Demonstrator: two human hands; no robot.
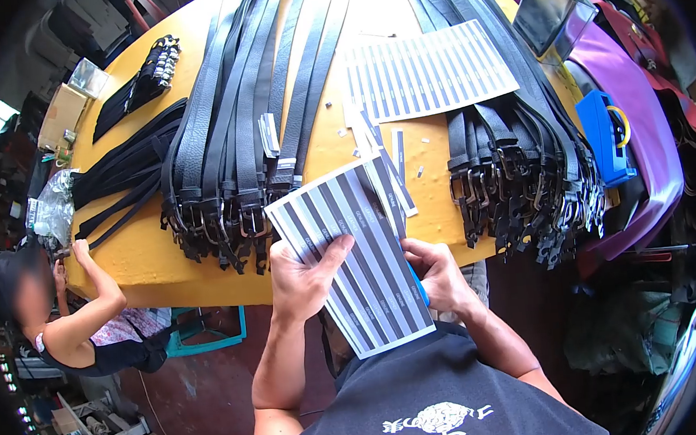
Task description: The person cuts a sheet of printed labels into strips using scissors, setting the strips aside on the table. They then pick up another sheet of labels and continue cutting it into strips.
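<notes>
My left hand (302, 280) grips a sheet of striped black-and-grey printed labels (373, 273), thumb on top and fingers underneath. At the sheet's right edge, my right hand (444, 277) is closed around blue-handled scissors (418, 284), mostly hidden behind the sheet and fingers. Narrow cut label strips (399, 152) lie on the table just beyond the sheet's upper right corner. A second, larger striped label sheet (431, 72) rests flat farther back, partly over black belts. A small bundle of labels (269, 135) sits on the belts left of centre.
Black belts with buckles hang over the front edge of the yellow table (148, 270) in left (220, 154) and right (514, 147) bunches. A blue box (606, 136) and purple material (638, 113) are at the right. Another person (86, 320) sits at the left beside a teal stool (206, 335).
</notes>
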